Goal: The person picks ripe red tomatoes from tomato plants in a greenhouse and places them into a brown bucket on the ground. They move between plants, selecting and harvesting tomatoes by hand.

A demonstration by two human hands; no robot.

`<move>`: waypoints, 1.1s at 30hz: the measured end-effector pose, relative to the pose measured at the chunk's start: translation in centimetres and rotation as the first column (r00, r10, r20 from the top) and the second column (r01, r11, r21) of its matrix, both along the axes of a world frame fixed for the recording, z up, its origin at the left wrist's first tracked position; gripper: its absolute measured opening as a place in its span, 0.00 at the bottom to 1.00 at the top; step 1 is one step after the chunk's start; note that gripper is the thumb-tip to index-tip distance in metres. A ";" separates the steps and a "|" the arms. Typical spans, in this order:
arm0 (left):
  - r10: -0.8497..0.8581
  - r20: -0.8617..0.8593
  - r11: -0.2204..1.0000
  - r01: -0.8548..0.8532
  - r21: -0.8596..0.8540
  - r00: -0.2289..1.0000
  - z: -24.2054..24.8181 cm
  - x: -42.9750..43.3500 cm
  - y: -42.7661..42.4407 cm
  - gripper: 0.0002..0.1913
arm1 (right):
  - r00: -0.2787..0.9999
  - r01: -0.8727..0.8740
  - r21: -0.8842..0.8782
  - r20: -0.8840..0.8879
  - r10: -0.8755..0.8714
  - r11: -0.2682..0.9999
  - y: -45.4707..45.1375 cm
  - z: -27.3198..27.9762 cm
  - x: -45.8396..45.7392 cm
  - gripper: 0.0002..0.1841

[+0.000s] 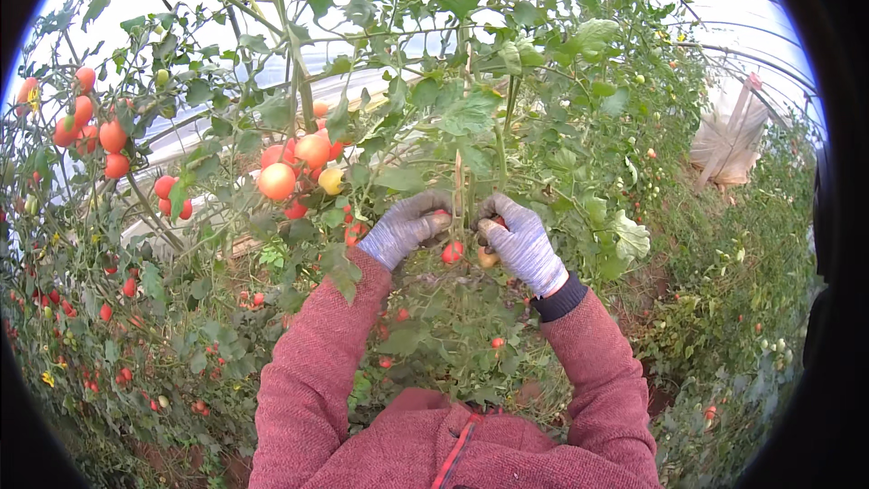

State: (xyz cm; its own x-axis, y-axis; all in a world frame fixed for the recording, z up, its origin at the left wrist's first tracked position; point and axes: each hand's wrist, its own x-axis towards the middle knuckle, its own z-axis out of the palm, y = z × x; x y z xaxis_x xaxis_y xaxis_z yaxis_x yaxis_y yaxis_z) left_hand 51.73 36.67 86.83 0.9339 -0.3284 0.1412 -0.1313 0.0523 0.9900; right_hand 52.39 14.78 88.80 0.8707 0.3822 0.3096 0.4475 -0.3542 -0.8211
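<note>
My left hand (415, 223), in a pale knitted work glove with darkened fingers, is closed on a red tomato (441, 212) left of a plant stem and a thin stake (459, 183). Opposite it, my right hand (512, 231), gloved alike, has its fingers curled around a red tomato (500, 221), mostly hidden by them. Between and just below the hands hang another red tomato (453, 252) and a yellowish-orange one (487, 257), close to my right fingertips. Leaves and fingers partly hide the stems there.
A cluster of large ripe tomatoes (312, 151) hangs left of my hands, with another cluster (113, 137) farther left. Dense vines stand on both sides. A translucent plastic sheet bundle (730, 136) hangs at the right, under the greenhouse's curved hoops (740, 51).
</note>
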 end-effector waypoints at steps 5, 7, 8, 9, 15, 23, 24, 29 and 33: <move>0.069 -0.136 0.980 -0.092 -0.175 0.988 -0.6 0.3 0.0 0.28 | 0.995 -0.077 -0.063 0.055 0.080 0.995 -1.1 -3.4 1.3 0.12; 0.139 -0.197 0.954 -0.185 -0.237 0.970 -1.1 0.0 -0.3 0.28 | 0.978 -0.157 0.024 -0.135 0.159 0.987 -0.2 -3.0 0.0 0.16; 0.154 -0.214 0.944 -0.208 -0.257 0.965 -1.1 -0.1 -0.3 0.25 | 0.991 -0.132 -0.116 0.010 0.134 0.984 0.0 -3.2 -0.1 0.23; 0.162 -0.230 0.933 -0.225 -0.282 0.960 -1.0 -0.3 -0.5 0.22 | 0.990 -0.129 -0.137 0.032 0.134 0.982 0.0 -3.6 -0.1 0.24; -0.047 -0.116 0.874 -0.016 -0.486 0.992 -3.9 0.6 0.7 0.18 | 0.959 -0.261 -0.078 0.097 0.268 0.962 0.4 -5.1 0.4 0.27; 0.112 -0.226 0.875 -0.203 -0.438 0.968 -2.9 -2.5 -2.0 0.19 | 0.980 -0.035 -0.072 0.193 0.049 0.997 2.2 -5.6 -0.1 0.29; 0.120 -0.147 0.874 -0.175 -0.453 0.982 -3.3 -3.1 -1.8 0.19 | 0.983 -0.054 0.005 0.179 0.052 0.999 2.6 -5.7 -0.2 0.29; 0.460 0.769 0.775 -0.623 -0.104 0.444 -3.9 -6.0 -3.4 0.13 | 0.963 0.000 0.026 0.269 -0.007 1.000 3.2 -6.2 -0.6 0.20; 0.389 0.862 0.765 -0.636 -0.105 0.325 -3.7 -9.5 -1.0 0.11 | 0.974 -0.086 -0.135 0.196 0.112 0.987 1.7 -5.5 0.9 0.19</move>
